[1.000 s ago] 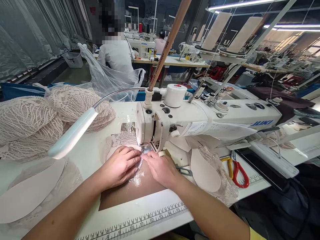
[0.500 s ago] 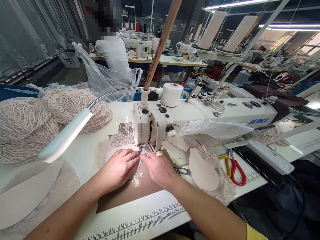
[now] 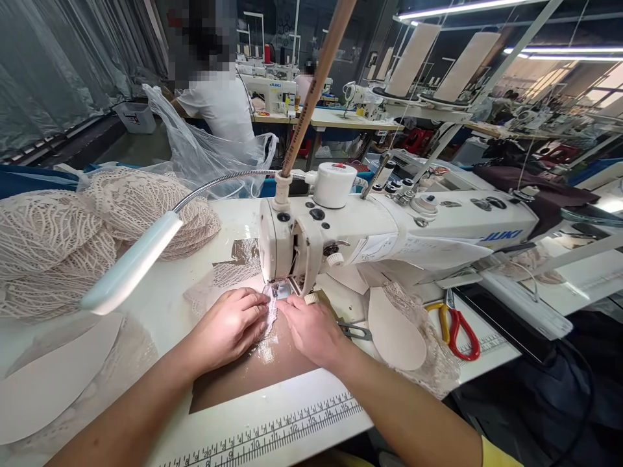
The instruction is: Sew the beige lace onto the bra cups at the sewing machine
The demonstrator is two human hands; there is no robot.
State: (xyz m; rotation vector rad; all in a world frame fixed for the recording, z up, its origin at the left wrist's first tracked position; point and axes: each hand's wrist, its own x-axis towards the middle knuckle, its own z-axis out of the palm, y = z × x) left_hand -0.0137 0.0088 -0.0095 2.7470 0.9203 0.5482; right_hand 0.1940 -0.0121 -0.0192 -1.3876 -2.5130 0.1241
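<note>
My left hand point(image 3: 232, 324) has its fingers bent and pressed together on a pale lace piece point(image 3: 270, 316), just in front of the sewing machine's presser foot point(image 3: 276, 289). On the other side of the strip, my right hand point(image 3: 311, 329) pinches its edge with thumb and forefinger, its fingertips partly hidden. More of the lace point(image 3: 207, 295) spreads out left of the machine head. Both hands rest over a glossy brown sheet point(image 3: 243, 383) on the table. The white sewing machine point(image 3: 287, 240) stands right behind my fingers.
Lace bundles point(image 3: 48, 240) lie at the left, below a lit lamp point(image 3: 131, 263). A pale cup-shaped piece point(image 3: 396, 331) on lace, red-and-yellow-handled scissors point(image 3: 462, 334) and a black flat device point(image 3: 503, 324) lie at the right. A ruler strip point(image 3: 272, 431) runs along the front edge. A person point(image 3: 219, 107) sits farther back.
My left fingers have drawn back a little and curled more. More of the lace strip shows between my hands, and the lace left of the machine has shifted slightly left.
</note>
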